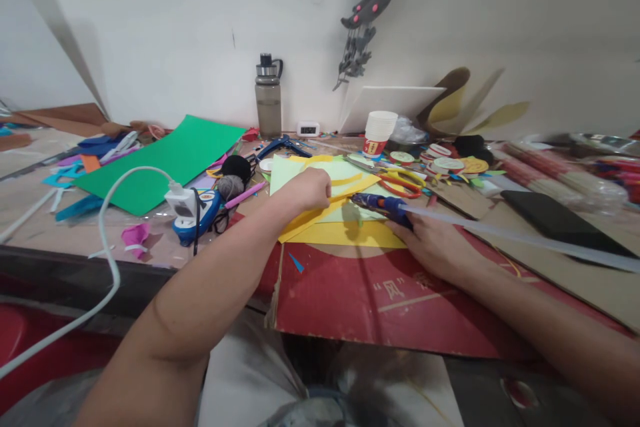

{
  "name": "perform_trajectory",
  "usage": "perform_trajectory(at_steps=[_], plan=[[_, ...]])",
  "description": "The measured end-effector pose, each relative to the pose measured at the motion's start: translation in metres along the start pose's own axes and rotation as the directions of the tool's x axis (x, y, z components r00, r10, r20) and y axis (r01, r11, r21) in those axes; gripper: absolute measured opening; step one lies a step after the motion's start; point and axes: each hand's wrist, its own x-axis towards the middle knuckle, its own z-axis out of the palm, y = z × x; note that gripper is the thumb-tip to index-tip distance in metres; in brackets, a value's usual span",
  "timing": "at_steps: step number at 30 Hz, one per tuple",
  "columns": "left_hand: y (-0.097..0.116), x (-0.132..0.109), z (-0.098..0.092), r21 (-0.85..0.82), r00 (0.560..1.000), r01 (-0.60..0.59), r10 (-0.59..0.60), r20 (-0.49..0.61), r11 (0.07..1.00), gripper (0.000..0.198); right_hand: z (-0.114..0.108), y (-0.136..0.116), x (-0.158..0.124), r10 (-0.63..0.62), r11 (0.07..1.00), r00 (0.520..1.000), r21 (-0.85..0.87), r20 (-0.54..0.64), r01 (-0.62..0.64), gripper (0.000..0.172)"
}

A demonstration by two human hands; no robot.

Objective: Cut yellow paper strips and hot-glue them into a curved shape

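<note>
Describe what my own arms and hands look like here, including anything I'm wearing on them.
Your left hand and right hand are ungloved. Both forearms are bare, with no sleeve, watch or bracelet visible. The fingers are too blurred or hidden to rule out rings.

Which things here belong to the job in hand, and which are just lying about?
Likely in the job:
blue glue gun, held in the right hand
yellow paper, at the left hand
pale green paper

Seemingly just lying about:
water bottle
small clock
paper cups
large green sheet
</note>
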Motion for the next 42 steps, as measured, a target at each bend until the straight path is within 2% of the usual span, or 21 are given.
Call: perform_trajectory(at_steps=[5, 10, 16, 21, 27, 30, 35, 42], plan=[[-0.001, -0.001, -0.001, -0.007, 1.0, -0.019, 0.019, 0.003, 1.0, 0.023, 0.0, 0.004, -0.001, 0.013, 1.0, 0.999, -0.003, 0.037, -0.013, 0.031], [-0.001, 0.0, -0.002, -0.025, 1.0, -0.003, 0.004, 0.028, 1.0, 0.024, -0.001, 0.003, 0.004, 0.083, 0.995, 0.996, -0.051, 0.033, -0.081, 0.03], [-0.001, -0.004, -0.009, -0.043, 0.998, -0.007, 0.009, 0.059, 0.999, 0.021, -0.001, 0.002, 0.001, -0.006, 1.0, 1.0, -0.015, 0.011, 0.007, 0.027], [-0.003, -0.006, -0.015, -0.061, 0.994, -0.019, 0.025, 0.108, 0.998, 0.023, -0.001, 0.003, 0.002, 0.049, 0.996, 0.999, -0.067, -0.013, -0.05, 0.028], [-0.004, -0.005, -0.018, -0.034, 0.993, -0.038, 0.042, 0.114, 0.999, 0.022, 0.0, -0.001, 0.001, 0.003, 1.0, 0.999, -0.016, 0.04, -0.003, 0.029], [-0.006, -0.002, -0.017, -0.03, 0.992, -0.047, 0.05, 0.118, 0.998, 0.022, -0.001, -0.003, 0.002, 0.03, 0.999, 0.999, -0.029, 0.035, -0.029, 0.028], [-0.008, -0.001, -0.015, -0.046, 0.992, -0.036, 0.042, 0.12, 0.998, 0.023, -0.002, -0.007, 0.003, 0.019, 0.999, 0.999, -0.027, 0.025, -0.019, 0.026], [-0.007, -0.005, -0.016, -0.134, 0.98, 0.021, 0.006, 0.198, 0.991, 0.022, 0.001, -0.014, 0.007, 0.008, 1.0, 1.0, -0.027, 0.006, -0.008, 0.029]])
